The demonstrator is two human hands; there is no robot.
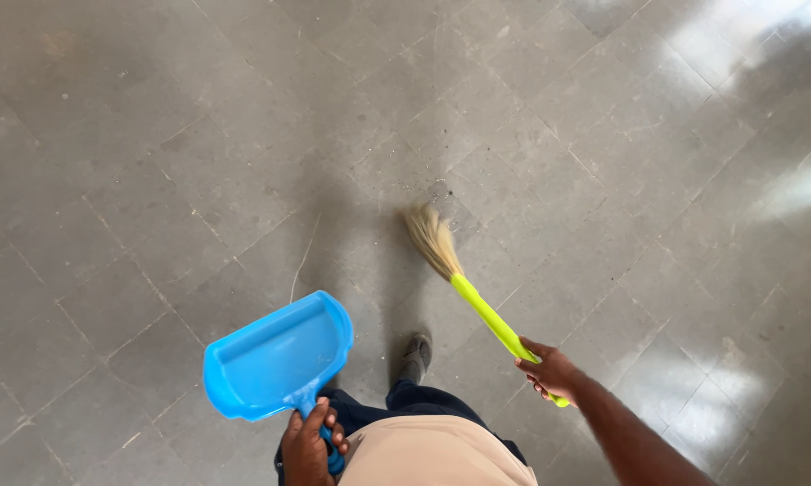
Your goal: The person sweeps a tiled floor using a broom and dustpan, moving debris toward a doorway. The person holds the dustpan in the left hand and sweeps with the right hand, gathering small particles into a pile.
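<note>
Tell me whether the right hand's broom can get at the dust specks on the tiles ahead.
Probably yes. The right hand holds the broom by its yellow-green handle, the bristles are beside the specks, and only bare floor lies between.

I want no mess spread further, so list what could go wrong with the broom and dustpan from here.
1. The dustpan is held up off the floor in the left hand, apart from the broom; swept grit may scatter rather than land in it.
2. The right hand grips only the handle's end, so the bristles could flick the small debris across the tiles.
3. A loose straw may be missed.
</note>
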